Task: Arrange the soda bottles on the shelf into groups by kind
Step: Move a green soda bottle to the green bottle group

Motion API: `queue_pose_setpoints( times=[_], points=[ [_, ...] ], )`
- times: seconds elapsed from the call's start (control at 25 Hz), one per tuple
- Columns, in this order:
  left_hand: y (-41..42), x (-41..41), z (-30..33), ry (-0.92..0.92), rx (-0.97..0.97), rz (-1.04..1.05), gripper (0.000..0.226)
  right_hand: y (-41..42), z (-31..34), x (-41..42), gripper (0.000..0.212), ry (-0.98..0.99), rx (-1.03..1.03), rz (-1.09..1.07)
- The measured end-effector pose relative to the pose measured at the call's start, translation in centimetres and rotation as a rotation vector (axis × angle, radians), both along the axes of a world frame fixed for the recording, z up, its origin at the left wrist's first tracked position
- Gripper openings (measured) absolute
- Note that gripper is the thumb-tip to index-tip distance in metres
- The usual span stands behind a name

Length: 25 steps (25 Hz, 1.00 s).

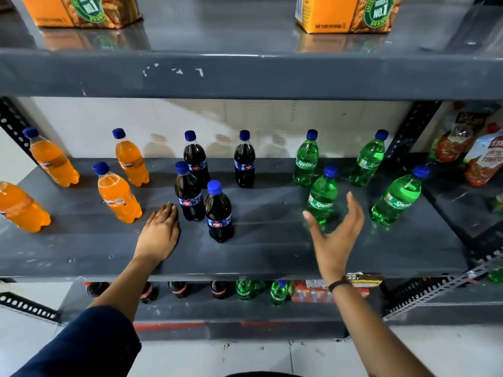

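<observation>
On the grey middle shelf (pixel 272 257) stand several orange soda bottles (pixel 118 195) at the left, several dark cola bottles (pixel 219 213) in the middle and several green Sprite bottles (pixel 322 197) at the right, all upright with blue caps. My left hand (pixel 160 232) lies flat on the shelf, fingers together, touching or just left of a front cola bottle (pixel 189 195). My right hand (pixel 336 235) hovers open with fingers spread, just in front of the nearest Sprite bottle, holding nothing.
The upper shelf carries two orange juice cartons (pixel 345 13). Tomato sauce pouches (pixel 483 159) stand on the neighbouring shelf at the right. The lower shelf holds cola and green bottles (pixel 277 292) and a red box. Perforated metal uprights (pixel 411 131) frame the shelf.
</observation>
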<state>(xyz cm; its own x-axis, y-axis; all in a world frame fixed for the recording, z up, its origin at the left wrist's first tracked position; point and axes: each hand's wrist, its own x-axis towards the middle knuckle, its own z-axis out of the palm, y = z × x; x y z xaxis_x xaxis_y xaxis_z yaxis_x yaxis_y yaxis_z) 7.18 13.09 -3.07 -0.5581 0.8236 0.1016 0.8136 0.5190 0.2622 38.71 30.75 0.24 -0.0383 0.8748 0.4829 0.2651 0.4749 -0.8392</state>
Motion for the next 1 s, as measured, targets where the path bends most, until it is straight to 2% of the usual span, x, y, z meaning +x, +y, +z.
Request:
queue_pose_setpoints(
  times=[0.08, 0.12, 0.28, 0.36, 0.56, 0.84, 1.0],
  points=[
    [0.0, 0.0, 0.1, -0.003, 0.000, -0.003, 0.050, -3.4, -0.8, -1.3, 0.073, -0.003, 0.115, 0.124],
    [0.0, 0.0, 0.1, -0.002, -0.003, -0.003, 0.050, -4.8, -1.1, -2.4, 0.070, -0.022, 0.109, 0.234],
    [0.0, 0.1, 0.2, -0.003, -0.005, 0.004, 0.050, -7.4, -0.3, -8.1, 0.088, -0.154, -0.226, 0.626],
    [0.0, 0.1, 0.2, -0.002, -0.004, 0.003, 0.050, -7.4, -0.2, -10.5, 0.092, -0.218, -0.308, 0.704],
    [0.1, 0.2, 0.3, -0.015, 0.012, 0.002, 0.050, -6.3, -0.2, -12.8, 0.068, -0.189, -0.324, 0.621],
    [0.0, 0.0, 0.2, -0.020, 0.019, 0.006, 0.049, -1.7, -0.3, -12.8, 0.064, -0.164, -0.312, 0.444],
    [0.1, 0.0, 0.2, -0.035, 0.023, 0.001, 0.051, -1.2, -1.1, -12.7, 0.067, -0.170, -0.345, 0.478]
  ],
)
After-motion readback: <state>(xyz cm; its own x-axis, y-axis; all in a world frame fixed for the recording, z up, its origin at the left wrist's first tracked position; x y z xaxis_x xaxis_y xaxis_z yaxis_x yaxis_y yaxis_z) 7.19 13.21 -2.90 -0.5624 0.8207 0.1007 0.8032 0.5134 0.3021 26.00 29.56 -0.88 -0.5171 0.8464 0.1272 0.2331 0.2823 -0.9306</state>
